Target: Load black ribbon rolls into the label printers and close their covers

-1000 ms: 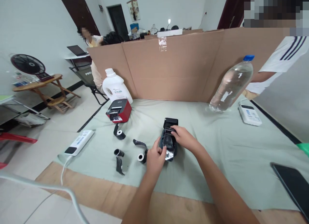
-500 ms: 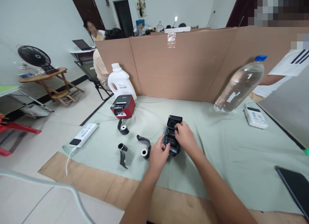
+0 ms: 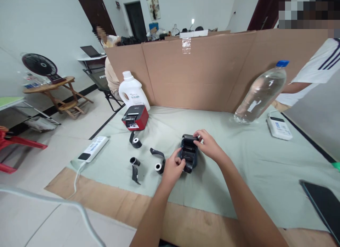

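A small dark portable printer (image 3: 189, 155) lies on the cloth in front of me, its compartment uncovered and a black roll inside. A dark strip (image 3: 188, 168) sticks out at its near end. With fingers curled, my left hand (image 3: 172, 169) grips the printer's left side near the strip. The raised lid (image 3: 190, 137) is pinched at its right corner by my right hand (image 3: 208, 144). Beside my left hand stands a black label roll (image 3: 158, 167) with a loose tail. Two more rolls lie farther left, a roll (image 3: 135, 162) and another roll (image 3: 137, 143).
A red and black printer (image 3: 136, 118) stands before a white jug (image 3: 134, 93). A power strip (image 3: 92, 149) is at the left, and a tilted water bottle (image 3: 261, 94) and white box (image 3: 278, 128) at the right. Cardboard (image 3: 196, 77) screens the back. A phone (image 3: 322, 204) lies near right.
The lid has swung down towards the compartment, my right hand moving with it to its corner. My left hand stays at the printer's left side. The view has shifted slightly.
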`<move>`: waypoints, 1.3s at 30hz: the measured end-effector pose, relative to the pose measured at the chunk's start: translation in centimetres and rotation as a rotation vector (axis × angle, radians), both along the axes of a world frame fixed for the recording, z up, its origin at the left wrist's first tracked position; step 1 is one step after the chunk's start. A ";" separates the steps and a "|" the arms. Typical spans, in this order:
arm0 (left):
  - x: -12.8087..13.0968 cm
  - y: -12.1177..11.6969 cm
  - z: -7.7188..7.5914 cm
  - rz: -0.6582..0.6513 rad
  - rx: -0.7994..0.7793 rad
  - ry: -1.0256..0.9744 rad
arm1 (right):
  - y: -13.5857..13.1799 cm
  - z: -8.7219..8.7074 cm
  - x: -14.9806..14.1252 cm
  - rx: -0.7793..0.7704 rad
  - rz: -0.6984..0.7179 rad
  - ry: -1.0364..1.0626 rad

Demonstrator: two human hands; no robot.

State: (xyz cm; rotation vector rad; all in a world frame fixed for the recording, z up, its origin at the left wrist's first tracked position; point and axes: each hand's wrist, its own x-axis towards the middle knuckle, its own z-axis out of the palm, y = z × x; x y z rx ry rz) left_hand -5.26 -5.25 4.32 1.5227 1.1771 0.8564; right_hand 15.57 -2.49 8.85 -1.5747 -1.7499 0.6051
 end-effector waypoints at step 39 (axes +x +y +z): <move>-0.1 -1.1 0.0 0.072 0.061 0.031 | 0.1 -1.8 -0.1 -0.353 -0.069 -0.060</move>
